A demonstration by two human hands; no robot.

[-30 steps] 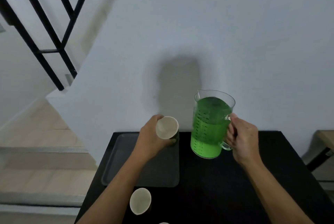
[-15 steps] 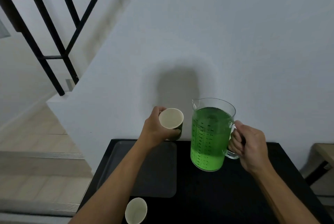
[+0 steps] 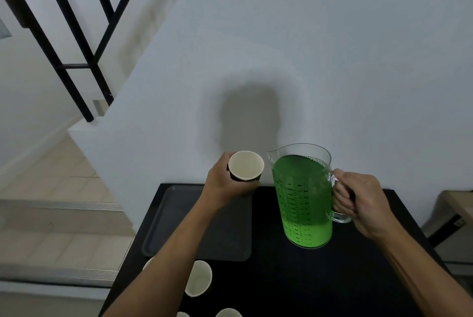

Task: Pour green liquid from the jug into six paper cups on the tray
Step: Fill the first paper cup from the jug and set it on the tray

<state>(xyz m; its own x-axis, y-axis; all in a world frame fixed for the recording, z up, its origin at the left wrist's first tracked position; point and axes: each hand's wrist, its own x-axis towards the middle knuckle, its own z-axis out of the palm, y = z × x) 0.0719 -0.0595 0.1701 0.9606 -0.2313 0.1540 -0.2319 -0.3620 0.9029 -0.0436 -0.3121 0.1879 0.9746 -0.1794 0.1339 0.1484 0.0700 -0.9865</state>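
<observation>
The left hand [image 3: 225,183] holds an empty, dark-walled paper cup with a cream interior [image 3: 245,167] above the far edge of a flat grey rectangular tray [image 3: 163,227], fingers curled closed around the cup's wall, rim tilted toward the camera. The right hand [image 3: 363,204] grips the handle of a clear plastic measuring jug [image 3: 303,196], fingers wrapped shut through the loop. The jug, lifted over the black table [image 3: 320,278], is nearly full of bright green liquid [image 3: 299,175]; its spout points toward the cup, just beside it. Black graduation marks and numerals run down the jug's wall, too small to read. Further empty paper cups [image 3: 198,278] stand on the table near the tray's front edge.
</observation>
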